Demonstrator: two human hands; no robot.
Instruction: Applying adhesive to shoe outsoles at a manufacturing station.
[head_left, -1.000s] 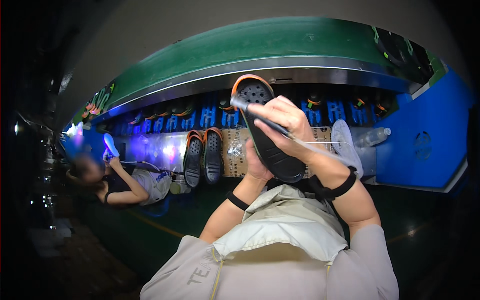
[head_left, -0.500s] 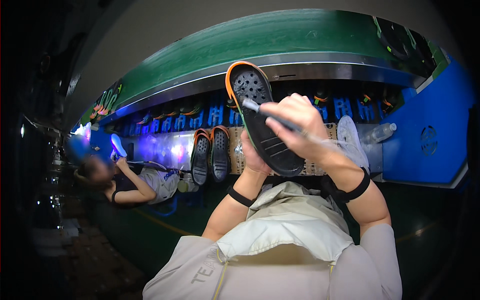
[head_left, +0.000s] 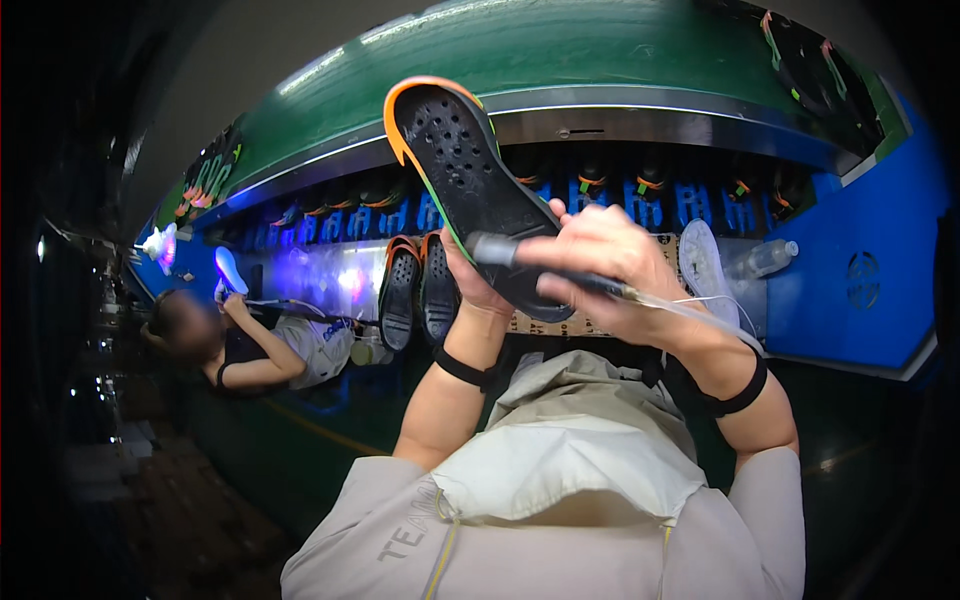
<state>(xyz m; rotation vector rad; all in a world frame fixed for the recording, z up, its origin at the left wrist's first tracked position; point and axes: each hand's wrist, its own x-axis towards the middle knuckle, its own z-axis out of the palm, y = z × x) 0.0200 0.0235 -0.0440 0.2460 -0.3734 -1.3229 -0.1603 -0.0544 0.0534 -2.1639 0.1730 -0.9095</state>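
Observation:
My left hand grips a black shoe sole from its lower left side, with the sole tilted and its perforated heel pointing up and away. An orange and green rim edges the sole. My right hand is closed round the black handle of a brush, from which a clear tube runs back along my forearm. The blurred brush head lies over the lower part of the sole, near its left edge. Two similar soles, a left one and a right one, stand beside my left wrist.
A green conveyor belt with a metal edge runs across the far side, above a row of blue holders. Right of my hands are a white sole-shaped piece, a clear bottle and a blue panel. Another person works at left.
The sole has shifted left and up in the view, leaning further left. The brush has moved from near the heel holes down to the sole's lower part.

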